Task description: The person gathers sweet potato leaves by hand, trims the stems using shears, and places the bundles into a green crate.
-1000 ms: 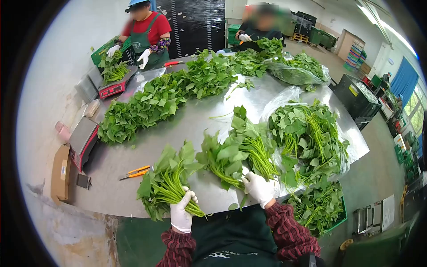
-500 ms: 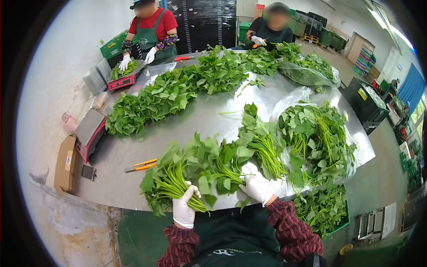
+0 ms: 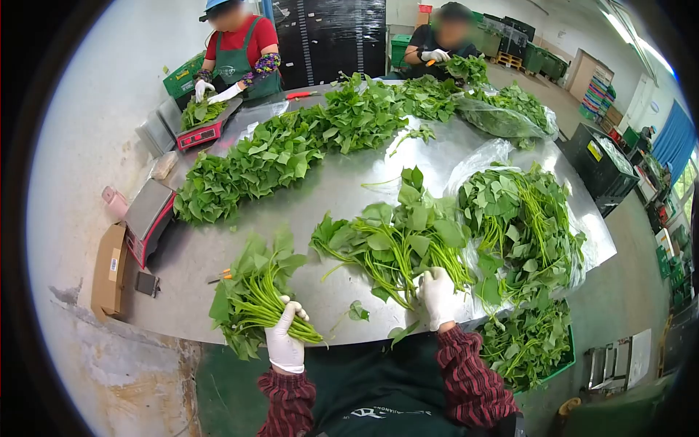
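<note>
In the head view, my left hand (image 3: pixel 286 339), white-gloved, is wrapped round the stems of a bunch of leafy greens (image 3: pixel 266 295) near the table's front edge. My right hand (image 3: pixel 438 298), also gloved, has its fingers curled at the stem ends of a second pile of leafy greens (image 3: pixel 389 244); its fingertips are partly hidden. A loose leaf (image 3: pixel 357 311) lies between the hands. Orange-handled scissors (image 3: pixel 223 275) lie left of the held bunch, mostly covered by its leaves.
A long heap of greens (image 3: pixel 255 160) crosses the metal table (image 3: pixel 182 291). More greens (image 3: pixel 520 218) sit on plastic at right, above a full green crate (image 3: pixel 557 360). Red scales (image 3: pixel 149 222) stand at left. Two co-workers (image 3: pixel 244 54) (image 3: pixel 444 44) stand across the table.
My left hand has moved slightly left with its bunch, away from the other greens. My right hand has shifted right and up, and the smaller greens now lie against the pile there.
</note>
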Tool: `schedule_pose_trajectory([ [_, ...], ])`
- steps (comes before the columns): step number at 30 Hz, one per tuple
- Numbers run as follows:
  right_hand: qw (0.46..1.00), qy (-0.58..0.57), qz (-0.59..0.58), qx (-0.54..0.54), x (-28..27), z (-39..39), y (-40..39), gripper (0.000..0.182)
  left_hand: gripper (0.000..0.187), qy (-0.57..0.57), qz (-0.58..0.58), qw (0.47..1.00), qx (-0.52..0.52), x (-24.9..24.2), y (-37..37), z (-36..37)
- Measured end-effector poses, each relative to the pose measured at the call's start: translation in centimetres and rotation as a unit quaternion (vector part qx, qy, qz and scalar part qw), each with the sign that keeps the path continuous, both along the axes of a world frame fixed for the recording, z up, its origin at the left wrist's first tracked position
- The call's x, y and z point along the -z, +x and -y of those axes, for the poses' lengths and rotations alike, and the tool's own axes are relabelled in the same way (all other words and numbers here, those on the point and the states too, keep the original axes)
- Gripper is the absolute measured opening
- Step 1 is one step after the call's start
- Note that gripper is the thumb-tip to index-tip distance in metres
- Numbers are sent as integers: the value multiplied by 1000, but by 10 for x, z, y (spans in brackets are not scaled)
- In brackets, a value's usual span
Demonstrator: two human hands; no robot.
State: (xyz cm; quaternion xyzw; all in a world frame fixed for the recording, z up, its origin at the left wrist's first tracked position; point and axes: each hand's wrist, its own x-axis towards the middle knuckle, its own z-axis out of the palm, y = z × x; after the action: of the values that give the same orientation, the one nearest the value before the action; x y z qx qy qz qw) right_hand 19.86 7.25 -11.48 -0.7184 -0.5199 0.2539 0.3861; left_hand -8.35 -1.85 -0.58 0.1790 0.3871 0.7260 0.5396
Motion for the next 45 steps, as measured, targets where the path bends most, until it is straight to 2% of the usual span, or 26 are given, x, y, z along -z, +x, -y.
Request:
schedule_pose_trajectory([
  [2, 993, 96, 54, 48, -49, 20, -7, 26, 18, 2, 4, 1000, 5, 2, 5, -2],
  [3, 974, 148, 173, -24, -52, 23, -7, 30, 18, 2, 8, 1000, 13, 1, 8, -3],
  [4, 973, 147, 174, -23, -55, 25, -9, 30, 18, 2, 12, 1000, 21, 0, 10, -3],
  [6, 985, -36, 160, -52, -69, 29, -19, 30, 18, -6, 6, 1000, 25, 0, 15, -4],
  [7, 969, -4, 231, -84, -82, 31, -24, 29, 18, -3, 1, 999, 32, 1, 17, -4],
  [9, 960, 6, 250, -125, -40, 15, -18, 30, 18, -3, -2, 999, 42, 2, 18, -3],
  [11, 945, 31, 273, -178, -32, 6, -15, 31, 18, -2, -2, 999, 37, -1, 19, -1],
  [14, 949, 3, 255, -186, -75, 9, -20, 29, 18, -3, -8, 1000, 24, -2, 16, 0],
  [15, 936, 6, 299, -184, -78, 12, -21, 27, 18, -1, -16, 1000, 18, -2, 15, 0],
  [20, 909, 70, 347, -222, -39, 6, -14, 29, 18, 4, -21, 999, 30, -1, 19, -1],
  [22, 955, 71, 227, -178, -69, 13, -16, 23, 18, 0, -17, 999, 32, -2, 19, 0],
  [23, 981, 66, 110, -145, -87, 16, -18, 21, 18, -6, -12, 999, 32, -2, 18, 0],
  [24, 986, 65, -91, -124, -102, 22, -20, 24, 17, -11, -7, 999, 34, -1, 19, -1],
  [26, 964, -18, -257, -71, -121, 26, -19, 25, 17, -2, -15, 999, 33, 1, 20, -2],
  [30, 933, -17, -339, -117, -119, 35, -19, 30, 17, 8, -10, 999, 33, 4, 24, -5],
  [32, 891, -21, -429, -149, -134, 49, -25, 37, 17, -7, -5, 999, 37, 6, 28, -5],
  [34, 891, -28, -426, -154, -129, 54, -30, 40, 17, -11, 0, 999, 41, 6, 34, -11],
  [36, 858, -39, -468, -208, -131, 64, -34, 41, 17, -13, 7, 998, 69, 7, 41, -15],
  [38, 855, -32, -463, -230, -125, 72, -37, 38, 16, -13, 17, 996, 88, 6, 50, -21],
  [42, 841, -86, -457, -277, -132, 84, -45, 42, 14, -14, 62, 989, 132, 2, 68, -31],
  [44, 810, -113, -492, -299, -129, 90, -47, 41, 14, 64, 42, 982, 170, 7, 74, -34],
  [45, 785, -145, -507, -324, -125, 91, -44, 40, 14, 65, 42, 983, 169, 2, 75, -33],
])
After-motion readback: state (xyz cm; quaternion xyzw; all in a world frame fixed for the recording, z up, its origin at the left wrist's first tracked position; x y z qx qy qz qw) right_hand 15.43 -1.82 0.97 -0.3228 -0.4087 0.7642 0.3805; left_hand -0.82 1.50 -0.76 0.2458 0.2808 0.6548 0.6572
